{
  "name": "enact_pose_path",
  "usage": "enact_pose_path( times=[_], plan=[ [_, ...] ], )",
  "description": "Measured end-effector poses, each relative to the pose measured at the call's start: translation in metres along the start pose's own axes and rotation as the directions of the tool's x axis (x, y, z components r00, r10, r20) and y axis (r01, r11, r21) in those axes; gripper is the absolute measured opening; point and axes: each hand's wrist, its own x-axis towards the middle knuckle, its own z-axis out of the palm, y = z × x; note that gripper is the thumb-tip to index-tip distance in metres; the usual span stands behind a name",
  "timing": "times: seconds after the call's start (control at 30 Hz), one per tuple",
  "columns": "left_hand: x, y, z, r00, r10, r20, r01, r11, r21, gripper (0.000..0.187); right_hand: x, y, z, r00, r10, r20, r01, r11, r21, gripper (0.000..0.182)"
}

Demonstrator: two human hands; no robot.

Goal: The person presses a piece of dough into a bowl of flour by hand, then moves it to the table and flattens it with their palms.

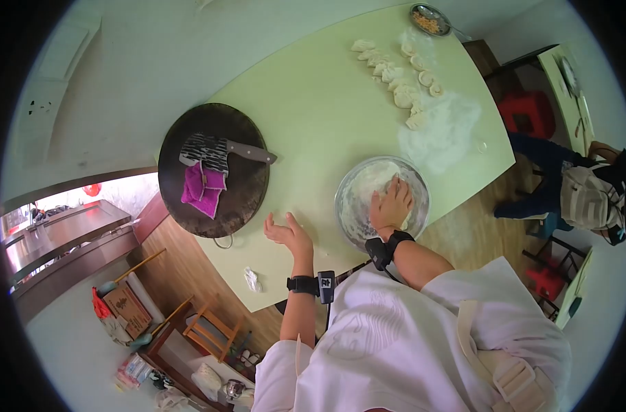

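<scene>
My right hand (393, 203) lies with its fingers apart on pale dough and flour (374, 180) inside a round metal bowl (343, 223). To the left of the bowl, my left hand (289, 233) is held over the table edge, fingers loosely spread and nothing in them. Further left, a cleaver (210, 151) and a purple cloth (203, 189) lie on a dark round board (241, 199). Beyond the bowl, rows of shaped dough pieces (403, 95) stand near a patch of loose flour (443, 134).
The pale green table (306, 103) bears a small bowl of filling (429, 22) at its far end and a crumpled white scrap (252, 279) near its left edge. Another person (560, 182) is at the right, beside red stools (527, 115). A wooden chair (211, 331) stands lower left.
</scene>
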Motion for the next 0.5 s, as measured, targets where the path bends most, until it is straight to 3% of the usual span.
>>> enact_pose_path(
  times=[0.23, 0.5],
  plan=[
    [-0.008, -0.009, -0.012, 1.0, 0.0, -0.023, 0.0, 1.0, 0.013, 0.049, -0.002, 0.004, 0.004, 0.999, -0.027, -0.043, 0.027, 1.0, -0.009, 0.061],
    [-0.03, -0.024, -0.018, 0.995, -0.029, 0.097, 0.026, 0.999, 0.031, 0.051, -0.002, 0.003, 0.001, 0.993, -0.011, -0.114, 0.016, 0.999, 0.045, 0.057]
  ],
)
